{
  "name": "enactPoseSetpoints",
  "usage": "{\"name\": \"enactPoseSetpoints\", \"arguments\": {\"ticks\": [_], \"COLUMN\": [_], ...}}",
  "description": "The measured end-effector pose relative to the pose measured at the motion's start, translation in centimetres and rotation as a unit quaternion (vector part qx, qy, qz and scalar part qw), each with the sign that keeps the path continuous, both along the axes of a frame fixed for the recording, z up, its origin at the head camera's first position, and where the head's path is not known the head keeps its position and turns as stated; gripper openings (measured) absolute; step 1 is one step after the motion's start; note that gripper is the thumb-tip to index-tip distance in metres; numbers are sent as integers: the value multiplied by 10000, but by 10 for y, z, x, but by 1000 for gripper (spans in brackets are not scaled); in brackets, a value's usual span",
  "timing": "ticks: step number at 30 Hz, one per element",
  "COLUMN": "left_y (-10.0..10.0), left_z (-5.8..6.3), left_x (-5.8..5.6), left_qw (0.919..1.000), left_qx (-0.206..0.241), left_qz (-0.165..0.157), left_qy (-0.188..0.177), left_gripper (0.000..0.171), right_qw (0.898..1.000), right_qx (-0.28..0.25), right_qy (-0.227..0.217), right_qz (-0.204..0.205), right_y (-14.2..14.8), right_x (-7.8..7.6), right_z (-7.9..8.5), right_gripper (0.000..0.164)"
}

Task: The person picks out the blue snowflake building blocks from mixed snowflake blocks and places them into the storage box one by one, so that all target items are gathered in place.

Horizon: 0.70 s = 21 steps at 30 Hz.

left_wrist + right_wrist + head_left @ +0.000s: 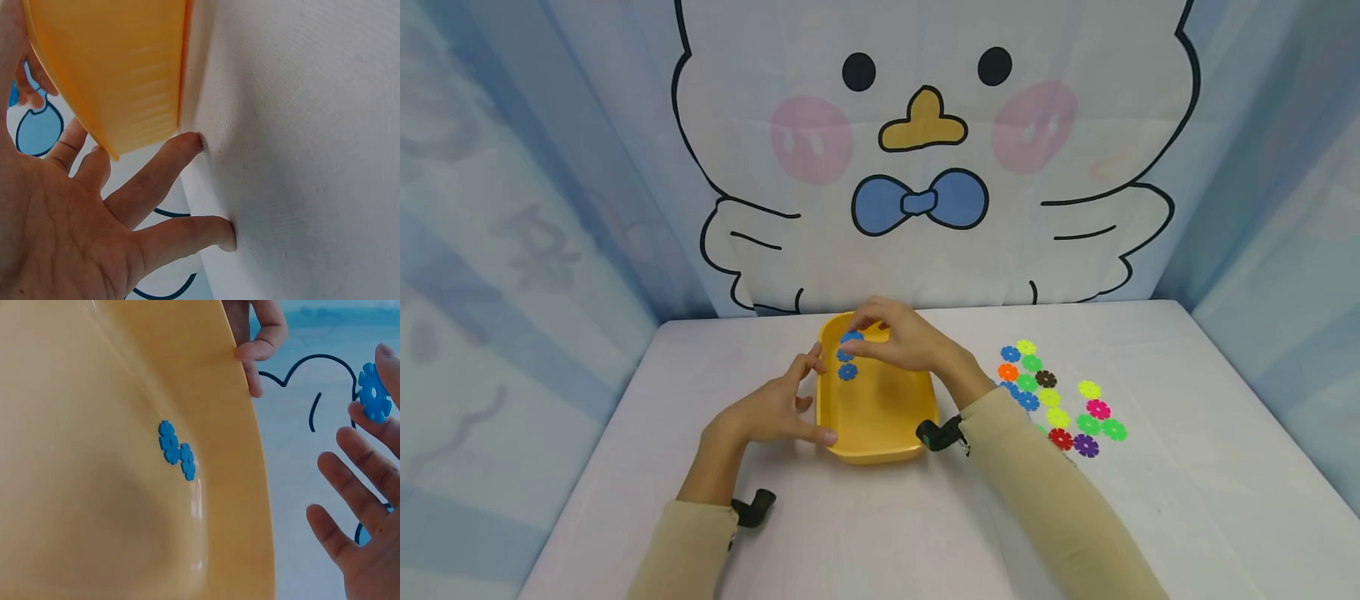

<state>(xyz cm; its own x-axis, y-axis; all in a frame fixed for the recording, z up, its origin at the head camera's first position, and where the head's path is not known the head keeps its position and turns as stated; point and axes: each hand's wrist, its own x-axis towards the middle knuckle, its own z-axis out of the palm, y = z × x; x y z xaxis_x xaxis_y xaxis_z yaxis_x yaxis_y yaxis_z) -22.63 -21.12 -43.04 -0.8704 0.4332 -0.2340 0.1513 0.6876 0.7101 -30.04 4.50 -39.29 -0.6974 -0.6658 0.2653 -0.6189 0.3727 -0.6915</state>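
Fabric in pale blue hangs on both sides of the scene, and behind the hands a white curtain (925, 158) shows a cartoon duck with a blue bow tie. Under everything lies a white worktop (1187, 500).

Starting on the left, the left hand (771, 408) rests against the near left side of a yellow tray (880, 425), its fingers spread and straight. The thumb lies along the tray's near corner, and in the left wrist view two fingertips (194, 142) press down on the worktop just beside the tray's wall. It grips nothing.

Between the two hands sits the tray itself. Two blue flower-shaped discs (177, 451) lie inside it, touching each other, close to the far left wall.

Above the far end of the tray hovers the right hand (898, 337), which pinches a third blue disc (852, 337) between thumb and fingertip; the other fingers are loosely extended. The right wrist view shows this disc (375, 394) held in the air, apart from the tray's rim.

To the right of the right arm, a loose scatter of discs (1056, 396) lies flat on the worktop, in green, yellow, blue, orange, red, pink, purple and brown, several touching one another.
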Motion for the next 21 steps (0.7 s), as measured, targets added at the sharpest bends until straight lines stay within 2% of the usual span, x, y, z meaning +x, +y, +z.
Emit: {"name": "enactPoseSetpoints", "arguments": {"ticks": [4,9,12,21], "left_y": [-2,-2,-1,-2], "left_z": [-1,-3,-3,-1], "left_x": [-1,-3,-3,-2], "left_qw": [10000,10000,10000,10000], "left_qx": [13,-15,-55,39], "left_qz": [-3,-38,-13,-24], "left_qy": [4,42,9,57], "left_gripper": [98,98,99,94], "right_qw": [9998,9992,9984,9940], "right_qx": [7,85,236,887], "right_qy": [-170,-393,-494,-632], "right_qz": [84,-69,-137,10], "right_y": [-7,-13,-15,-22], "right_x": [-4,-5,-6,-10], "right_z": [-5,-10,-14,-23], "right_gripper": [31,32,34,39]}}
